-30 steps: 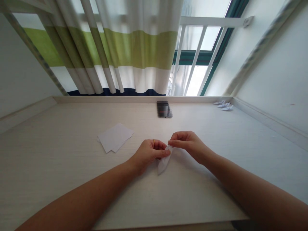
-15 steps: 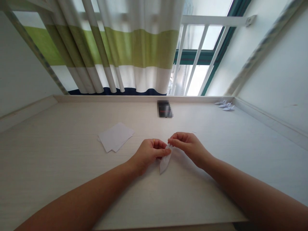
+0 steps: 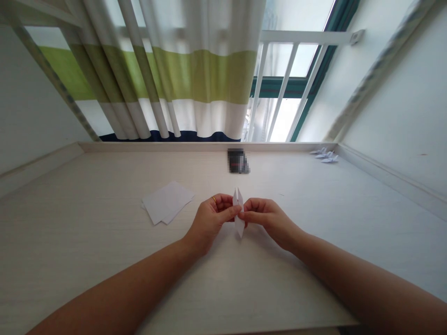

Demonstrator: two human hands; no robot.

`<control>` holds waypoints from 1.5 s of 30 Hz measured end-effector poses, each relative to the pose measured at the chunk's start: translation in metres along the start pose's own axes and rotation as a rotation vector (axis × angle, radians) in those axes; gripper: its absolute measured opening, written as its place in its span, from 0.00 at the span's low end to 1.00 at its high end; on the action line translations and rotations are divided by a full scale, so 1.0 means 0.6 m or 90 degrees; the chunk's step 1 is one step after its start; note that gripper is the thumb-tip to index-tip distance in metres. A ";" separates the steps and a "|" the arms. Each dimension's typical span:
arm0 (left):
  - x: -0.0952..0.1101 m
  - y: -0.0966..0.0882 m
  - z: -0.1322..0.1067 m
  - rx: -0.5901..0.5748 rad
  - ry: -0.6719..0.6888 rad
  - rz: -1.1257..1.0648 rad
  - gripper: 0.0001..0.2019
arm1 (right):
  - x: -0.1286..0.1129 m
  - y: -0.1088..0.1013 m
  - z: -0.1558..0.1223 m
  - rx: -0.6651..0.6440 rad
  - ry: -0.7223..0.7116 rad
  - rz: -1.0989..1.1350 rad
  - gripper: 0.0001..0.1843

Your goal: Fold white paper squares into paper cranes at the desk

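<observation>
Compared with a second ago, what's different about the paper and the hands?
The folded paper, which slanted down toward the table, now stands upright, two tips up. The left hand and right hand kept their pinch, now at its middle. The loose sheets, the small paper figures and the dark item stayed put.

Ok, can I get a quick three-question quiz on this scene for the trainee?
1. True or false: the left hand and right hand both pinch the folded paper.
2. The flat sheets lie: A) left of the left hand, B) right of the right hand, C) under the folded paper.
3. Fill in: the small folds sit at the desk's far ____ corner.
Key: 1 true; 2 A; 3 right.
</observation>
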State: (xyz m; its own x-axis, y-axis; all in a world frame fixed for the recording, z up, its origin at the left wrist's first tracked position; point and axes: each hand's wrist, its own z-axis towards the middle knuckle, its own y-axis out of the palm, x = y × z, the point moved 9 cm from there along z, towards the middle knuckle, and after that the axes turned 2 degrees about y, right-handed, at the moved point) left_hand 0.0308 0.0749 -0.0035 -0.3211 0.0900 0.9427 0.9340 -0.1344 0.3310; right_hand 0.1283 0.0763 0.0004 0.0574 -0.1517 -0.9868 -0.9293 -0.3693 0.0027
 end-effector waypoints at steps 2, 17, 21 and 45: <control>0.003 0.003 -0.001 -0.010 0.004 0.005 0.13 | -0.002 -0.001 -0.001 0.003 0.002 0.021 0.10; 0.015 -0.002 0.003 -0.003 0.008 -0.050 0.07 | -0.061 0.007 -0.021 -0.053 -0.253 -0.151 0.05; 0.008 0.003 0.002 -0.024 -0.023 -0.069 0.07 | -0.055 -0.002 -0.015 -0.039 -0.225 -0.094 0.05; 0.021 0.023 -0.007 -0.136 -0.007 -0.054 0.12 | -0.078 -0.013 -0.026 0.012 -0.321 -0.153 0.02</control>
State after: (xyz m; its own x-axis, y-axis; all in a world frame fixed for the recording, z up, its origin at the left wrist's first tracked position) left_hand 0.0389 0.0703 0.0128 -0.3947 0.1214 0.9107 0.8485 -0.3321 0.4120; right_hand 0.1385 0.0723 0.0491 0.0907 0.3932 -0.9150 -0.9182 -0.3228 -0.2297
